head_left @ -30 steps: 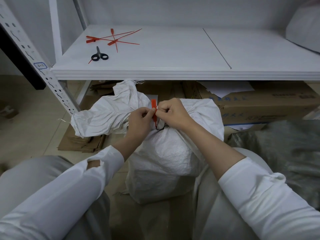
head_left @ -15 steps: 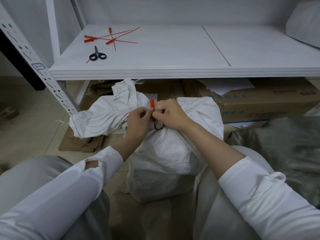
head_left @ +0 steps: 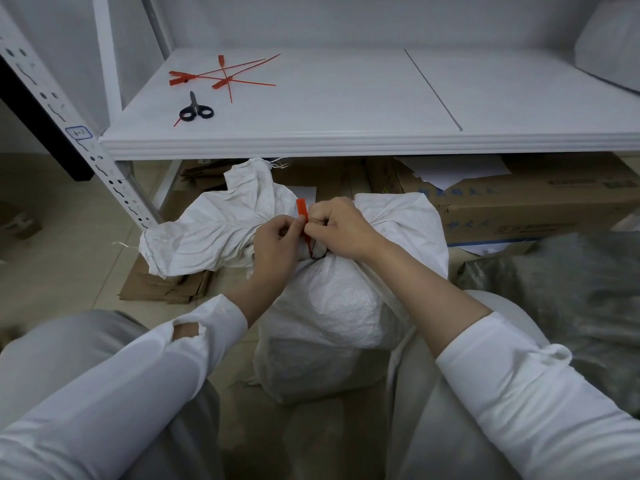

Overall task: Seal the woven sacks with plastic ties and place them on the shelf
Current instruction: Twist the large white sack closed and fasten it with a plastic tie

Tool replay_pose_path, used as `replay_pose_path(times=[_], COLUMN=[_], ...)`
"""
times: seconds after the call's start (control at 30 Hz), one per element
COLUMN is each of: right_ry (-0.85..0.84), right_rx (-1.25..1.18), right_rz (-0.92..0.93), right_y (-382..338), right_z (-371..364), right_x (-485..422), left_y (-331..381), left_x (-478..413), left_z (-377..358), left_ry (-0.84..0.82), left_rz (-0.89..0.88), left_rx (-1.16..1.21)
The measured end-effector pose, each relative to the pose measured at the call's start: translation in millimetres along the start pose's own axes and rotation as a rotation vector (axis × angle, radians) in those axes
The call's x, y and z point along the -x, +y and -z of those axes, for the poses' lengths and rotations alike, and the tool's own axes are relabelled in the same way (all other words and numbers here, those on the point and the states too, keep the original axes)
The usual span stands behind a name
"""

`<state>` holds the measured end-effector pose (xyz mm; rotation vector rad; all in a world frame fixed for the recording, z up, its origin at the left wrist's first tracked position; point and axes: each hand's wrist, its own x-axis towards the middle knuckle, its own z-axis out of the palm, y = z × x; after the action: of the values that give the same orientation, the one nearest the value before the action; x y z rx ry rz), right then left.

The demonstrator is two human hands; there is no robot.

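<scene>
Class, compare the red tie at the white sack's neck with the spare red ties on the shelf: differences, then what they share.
The tie at the neck stands upright, pinched between the left hand and right hand; the spare ties lie flat, crossed, untouched on the shelf. The tie at the neck shows only its tab end; the spare ties show whole thin tails. Both are red plastic.

White woven sack (head_left: 332, 306) at frame centre, neck gathered. Left hand (head_left: 277, 244) and right hand (head_left: 341, 226) meet at the neck, toward 12 o'clock; both pinch a red plastic tie (head_left: 301, 209), tag end sticking up between them. Shelf (head_left: 346, 147) above: spare ties (head_left: 221, 76) at 11 o'clock, scissors (head_left: 195, 110) just beside them. Cardboard box (head_left: 536, 209) under the shelf at 2 o'clock
</scene>
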<state>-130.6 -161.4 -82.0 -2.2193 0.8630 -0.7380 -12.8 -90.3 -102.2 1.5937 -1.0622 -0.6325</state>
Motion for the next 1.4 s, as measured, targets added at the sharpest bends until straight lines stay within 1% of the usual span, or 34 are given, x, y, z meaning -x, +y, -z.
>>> replay_pose_path(times=[0.2,0.33,0.47,0.63,0.8,1.03,1.13,1.4], right_ry=[-0.012,-0.002,0.026,0.04,0.044,0.011,0.024,0.13], right_rx=[0.031,-0.055,-0.121,-0.175,-0.141,0.03,0.034,-0.025], right_rz=[-0.002,-0.024,-0.049,-0.077,-0.038,0.056,0.035,-0.032], right_y=[0.3,1.0,2.1,1.4,-1.3,-3.6,-2.5,-5.2], right_z=[0.2,1.7,3.4,2.6,2.7,-2.6,0.1,2.8], right_x=[0.3,-0.1,-0.1,0.4,1.4,2.2,1.6,2.7], left_y=[-0.7,4.2,9.3,11.1,10.3,6.9,9.3,10.2], left_x=[-0.8,0.9,-1.1,-2.0,-2.6,2.0,1.6,-3.0], left_z=[0.7,0.2,2.3,3.4,4.2,2.6,2.6,1.4], left_ry=[0.014,-0.024,-0.062,-0.072,-0.074,-0.012,-0.013,0.02], left_rz=[-0.019,-0.019,0.031,0.049,0.052,0.035,0.039,0.168], left_rx=[-0.003,-0.003,0.043,0.068,0.093,0.04,0.071,0.179])
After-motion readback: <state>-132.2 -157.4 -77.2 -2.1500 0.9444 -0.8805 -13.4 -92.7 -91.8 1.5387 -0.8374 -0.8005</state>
